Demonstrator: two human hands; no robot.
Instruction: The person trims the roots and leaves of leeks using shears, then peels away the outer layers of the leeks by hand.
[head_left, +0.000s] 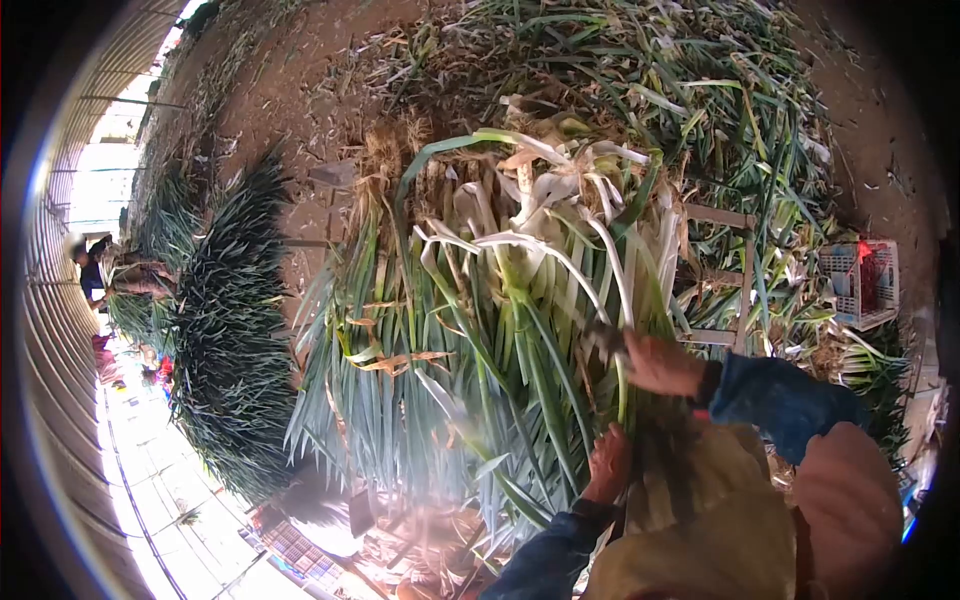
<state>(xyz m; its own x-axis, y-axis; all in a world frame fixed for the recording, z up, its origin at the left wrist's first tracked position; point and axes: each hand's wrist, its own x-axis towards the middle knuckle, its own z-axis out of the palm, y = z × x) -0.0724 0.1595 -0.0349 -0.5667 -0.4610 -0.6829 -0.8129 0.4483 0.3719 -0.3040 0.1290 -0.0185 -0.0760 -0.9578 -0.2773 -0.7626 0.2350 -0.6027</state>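
A thick pile of leeks [400, 270] lies in front of me, with stringy roots at the far end and long blue-green leaves hanging toward the near left. My left hand [608, 466] is closed around the leaf part of a leek [622, 392] at the pile's right edge. Just above it, my right hand [662, 365] grips a small dark tool that looks like a knife [603, 338]; motion blurs its blade, which lies against the stalks. Loose white peeled strips [535, 243] are strewn across the pile's top.
A large heap of leeks [235, 335] stands at the left, with a person [92, 270] beyond it. Leaf trimmings [640, 60] cover the ground behind the pile. A wooden frame [745, 285] and a white plastic crate [862, 284] are on the right.
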